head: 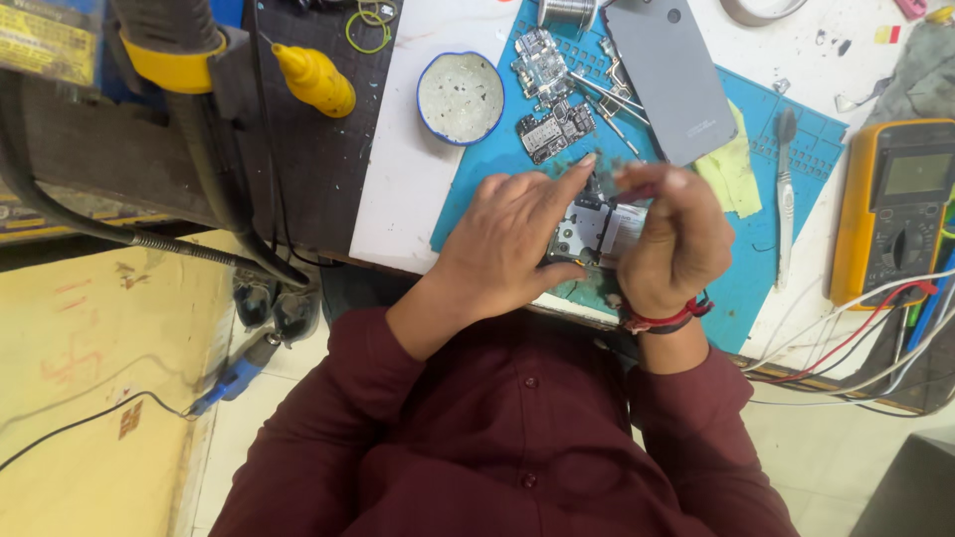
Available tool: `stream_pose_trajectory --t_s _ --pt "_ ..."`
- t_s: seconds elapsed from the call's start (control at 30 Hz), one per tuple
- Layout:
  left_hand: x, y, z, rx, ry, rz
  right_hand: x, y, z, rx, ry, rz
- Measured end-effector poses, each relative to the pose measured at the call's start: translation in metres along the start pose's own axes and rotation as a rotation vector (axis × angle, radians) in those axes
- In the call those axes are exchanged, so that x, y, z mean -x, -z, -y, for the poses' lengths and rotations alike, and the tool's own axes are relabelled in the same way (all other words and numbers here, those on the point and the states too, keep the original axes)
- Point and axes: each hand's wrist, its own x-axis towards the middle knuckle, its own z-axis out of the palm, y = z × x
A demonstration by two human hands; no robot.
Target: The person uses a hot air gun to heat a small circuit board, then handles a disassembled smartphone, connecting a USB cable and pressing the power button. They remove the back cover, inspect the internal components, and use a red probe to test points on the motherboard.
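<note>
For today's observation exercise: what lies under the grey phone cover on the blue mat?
The grey cover rests on the blue mat, overlapping metal tweezers and a yellow cloth. Whatever else lies beneath it is hidden.

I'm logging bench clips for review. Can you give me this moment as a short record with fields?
left hand: grips the small circuit board from its left side
right hand: closed at the board's right edge
surface: blue work mat
behind hands: grey phone back cover, round dish, loose boards
far right: yellow multimeter
</note>
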Motion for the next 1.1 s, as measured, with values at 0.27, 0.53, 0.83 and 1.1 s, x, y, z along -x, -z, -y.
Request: stream_pose_trajectory --t_s 0.27,0.53,0.83,1.1 --pt "-0.014 0.003 -0.004 -0.047 -0.025 -0.051 -0.002 -0.005 0.0 -0.059 0.004 -0.048" --pt "0.001 0.001 -0.003 -0.029 -0.003 -0.028 -0.004 -0.003 0.006 0.155 0.056 0.008" --pt "0.0 -0.002 0.0 0.029 0.021 -0.004 -0.004 -0.001 0.003 -0.173 -0.069 -0.045" --pt "0.001 -0.002 0.002 0.023 0.026 0.007 0.002 -0.001 0.0 0.119 0.016 0.011"
